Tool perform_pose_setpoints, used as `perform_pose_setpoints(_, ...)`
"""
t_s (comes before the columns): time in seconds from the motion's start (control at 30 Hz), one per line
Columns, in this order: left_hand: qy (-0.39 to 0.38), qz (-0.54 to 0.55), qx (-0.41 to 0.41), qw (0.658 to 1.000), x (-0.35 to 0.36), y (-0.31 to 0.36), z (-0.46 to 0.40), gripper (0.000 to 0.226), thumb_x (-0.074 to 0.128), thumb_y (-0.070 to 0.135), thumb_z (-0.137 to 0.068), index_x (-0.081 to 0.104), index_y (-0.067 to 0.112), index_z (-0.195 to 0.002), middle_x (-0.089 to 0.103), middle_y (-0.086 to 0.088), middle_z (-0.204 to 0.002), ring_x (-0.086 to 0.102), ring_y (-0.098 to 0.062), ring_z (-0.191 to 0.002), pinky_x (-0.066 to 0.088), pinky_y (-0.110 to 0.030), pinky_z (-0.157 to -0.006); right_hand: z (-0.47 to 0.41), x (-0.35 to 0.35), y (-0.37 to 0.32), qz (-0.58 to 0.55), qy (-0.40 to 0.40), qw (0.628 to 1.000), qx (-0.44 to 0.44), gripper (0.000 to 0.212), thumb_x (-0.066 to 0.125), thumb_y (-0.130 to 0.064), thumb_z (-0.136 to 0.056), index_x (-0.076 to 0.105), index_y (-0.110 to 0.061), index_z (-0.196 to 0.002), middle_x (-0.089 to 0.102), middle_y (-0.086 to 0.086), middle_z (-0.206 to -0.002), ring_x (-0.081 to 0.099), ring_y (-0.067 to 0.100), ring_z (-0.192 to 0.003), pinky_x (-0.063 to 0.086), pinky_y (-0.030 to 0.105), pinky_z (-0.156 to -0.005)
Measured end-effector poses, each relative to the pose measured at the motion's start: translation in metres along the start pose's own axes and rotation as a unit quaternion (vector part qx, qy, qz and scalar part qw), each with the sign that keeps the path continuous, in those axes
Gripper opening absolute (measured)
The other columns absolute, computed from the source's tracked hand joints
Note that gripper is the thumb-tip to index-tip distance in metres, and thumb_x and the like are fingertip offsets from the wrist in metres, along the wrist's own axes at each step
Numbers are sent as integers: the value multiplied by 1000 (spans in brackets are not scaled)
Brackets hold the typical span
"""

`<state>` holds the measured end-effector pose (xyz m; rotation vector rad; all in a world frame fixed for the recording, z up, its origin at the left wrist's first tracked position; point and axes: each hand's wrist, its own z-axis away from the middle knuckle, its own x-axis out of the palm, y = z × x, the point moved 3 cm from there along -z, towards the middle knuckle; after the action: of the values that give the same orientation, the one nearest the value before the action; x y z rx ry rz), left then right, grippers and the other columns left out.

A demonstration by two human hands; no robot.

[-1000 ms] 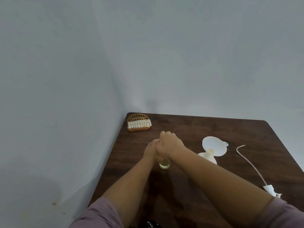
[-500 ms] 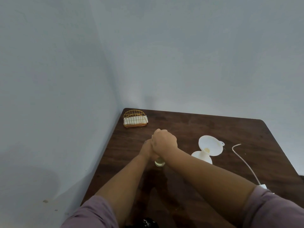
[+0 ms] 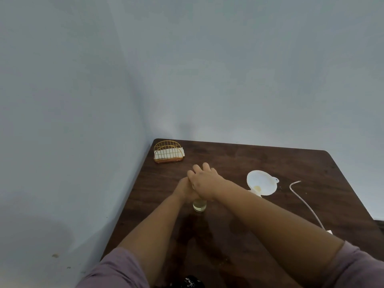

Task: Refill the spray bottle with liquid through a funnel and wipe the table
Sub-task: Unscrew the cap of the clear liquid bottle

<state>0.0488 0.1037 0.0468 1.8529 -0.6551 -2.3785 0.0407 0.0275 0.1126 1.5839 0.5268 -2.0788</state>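
I see the spray bottle [image 3: 199,205] standing near the middle of the bench [image 3: 291,163], yellowish liquid at its bottom. My left hand [image 3: 185,189] holds its body; my right hand [image 3: 204,181] covers its top, fingers loosening, its grip unclear. The white funnel [image 3: 262,182] lies to the right.

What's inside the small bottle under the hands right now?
The bottle's clear lower part shows pale yellowish liquid. Its upper part and top are covered by the left hand and right hand, so the fill level stays hidden.
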Motion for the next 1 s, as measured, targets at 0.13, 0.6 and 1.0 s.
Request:
perform_pose_setpoints(0.13,12,64,7,998,1,-3,2,53,68,26,-88,50,16,-136,55,-6,-134,53,-22,-122,43,-23,-94,1,-15,9,-141,-12,990,-5,63,70,-36,-82,40,-35,-137,29,2,-139,28,26,-126,34,46,-103)
perform_pose_setpoints(0.6,15,161,-52,985,3,-7,-1,45,75,20,-83,59,12,-124,64,-8,-119,60,-23,-114,49,-31,-92,-7,-11,5,-19,-106,991,84,57,62,-11,-87,31,-20,-133,33,13,-127,43,32,-112,48,40,-85)
perform_pose_setpoints(1.0,15,194,-77,978,5,-9,-1,45,74,16,-83,58,7,-125,64,-9,-120,59,-22,-114,43,-25,-87,-5,-9,6,-156,-15,970,184,38,48,-38,-95,42,-14,-123,54,6,-99,57,24,-92,46,34,-71)
